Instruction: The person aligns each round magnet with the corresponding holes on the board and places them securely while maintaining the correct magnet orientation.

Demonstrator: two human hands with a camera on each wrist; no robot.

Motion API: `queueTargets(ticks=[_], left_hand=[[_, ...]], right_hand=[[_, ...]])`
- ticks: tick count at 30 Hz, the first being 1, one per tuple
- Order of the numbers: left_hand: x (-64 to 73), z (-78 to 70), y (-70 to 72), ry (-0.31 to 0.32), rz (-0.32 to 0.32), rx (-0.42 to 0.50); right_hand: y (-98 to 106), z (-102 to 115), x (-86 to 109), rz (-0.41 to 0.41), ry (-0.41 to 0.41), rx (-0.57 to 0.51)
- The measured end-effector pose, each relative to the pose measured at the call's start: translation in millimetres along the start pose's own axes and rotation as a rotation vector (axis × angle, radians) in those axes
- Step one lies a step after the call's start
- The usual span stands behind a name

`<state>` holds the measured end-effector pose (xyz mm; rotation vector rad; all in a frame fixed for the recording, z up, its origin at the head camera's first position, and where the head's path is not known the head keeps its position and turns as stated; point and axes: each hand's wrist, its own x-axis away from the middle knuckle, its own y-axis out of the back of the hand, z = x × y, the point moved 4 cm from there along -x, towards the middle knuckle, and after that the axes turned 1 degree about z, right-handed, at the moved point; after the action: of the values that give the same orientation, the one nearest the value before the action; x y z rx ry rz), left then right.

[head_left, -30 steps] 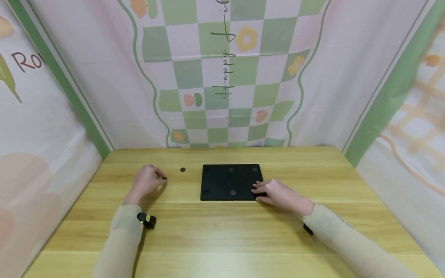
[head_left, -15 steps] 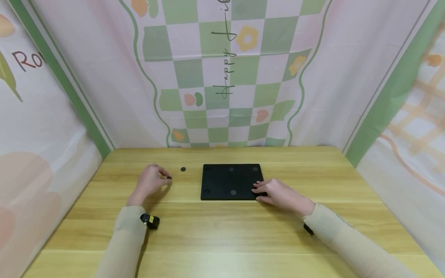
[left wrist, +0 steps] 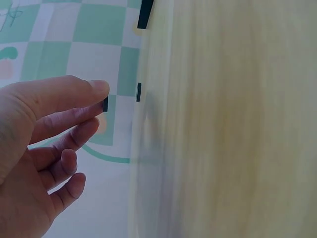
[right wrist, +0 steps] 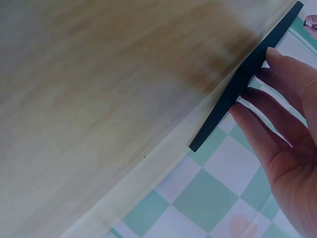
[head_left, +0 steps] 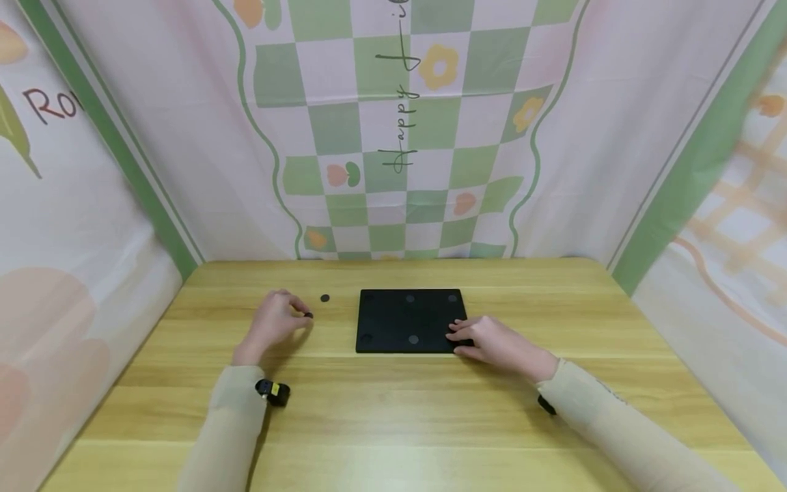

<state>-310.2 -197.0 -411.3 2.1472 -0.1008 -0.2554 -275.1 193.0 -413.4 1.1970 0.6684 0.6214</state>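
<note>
My left hand pinches a small dark disc between thumb and fingertips, left of the black board. The left wrist view shows that disc edge-on, held above the table. A second dark disc lies flat on the table, a little beyond the hand. The thin rectangular black board lies in the middle, with several round spots on its face. My right hand rests its fingertips at the board's near right corner, which they hide. In the right wrist view, thumb and fingers touch the board with nothing else visible among them.
A light wooden table carries everything. Behind it hangs a green and white checked curtain, and printed cloth also hangs on both sides. A small black camera sits on the left wrist.
My left hand has moved a little to the right with the pinched disc, closer to the disc on the table and the board. The right hand stays at the board's corner.
</note>
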Motion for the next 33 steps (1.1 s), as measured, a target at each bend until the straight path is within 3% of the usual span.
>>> queueTargets(ticks=[33], left_hand=[[-2.4,-20.2,-13.7,-0.032,-0.003,0.032]], right_hand=[[1.4,1.3,-0.3,0.001,-0.005,0.0]])
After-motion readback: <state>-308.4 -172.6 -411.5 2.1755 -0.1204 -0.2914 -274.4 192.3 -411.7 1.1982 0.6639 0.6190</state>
